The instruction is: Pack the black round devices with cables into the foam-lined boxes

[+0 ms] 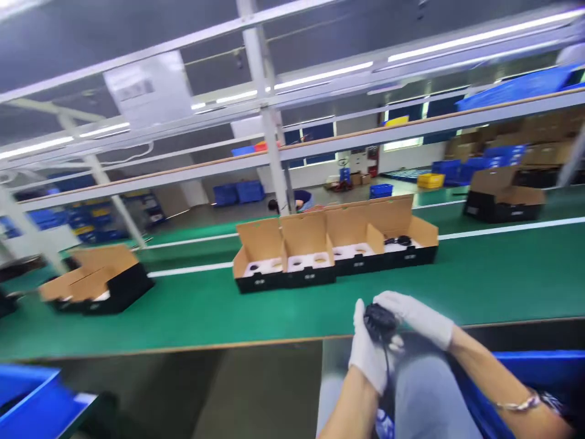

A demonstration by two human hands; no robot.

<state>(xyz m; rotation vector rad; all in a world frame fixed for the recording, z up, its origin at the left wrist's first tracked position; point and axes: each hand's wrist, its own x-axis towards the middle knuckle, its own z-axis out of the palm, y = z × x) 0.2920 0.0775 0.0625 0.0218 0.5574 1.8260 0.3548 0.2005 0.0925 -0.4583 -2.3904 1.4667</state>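
Both my hands wear white gloves and close together around a small black device [379, 321] with a thin black cord hanging from it. My left hand [367, 355] grips it from below and the left. My right hand [418, 317] covers it from the top right. They hover just in front of the near edge of the green conveyor belt [479, 280]. Right beyond them a row of open black boxes [336, 253] with brown cardboard flaps sits on the belt, with white inserts inside. The rightmost box holds a black item [398, 240].
Another open box [98, 281] lies on the belt at the left and one [503, 198] at the far right. Blue bins stand at my lower left [31, 399] and lower right [539, 372]. A metal frame post [269, 122] rises behind the boxes. A person [297, 201] crouches beyond the belt.
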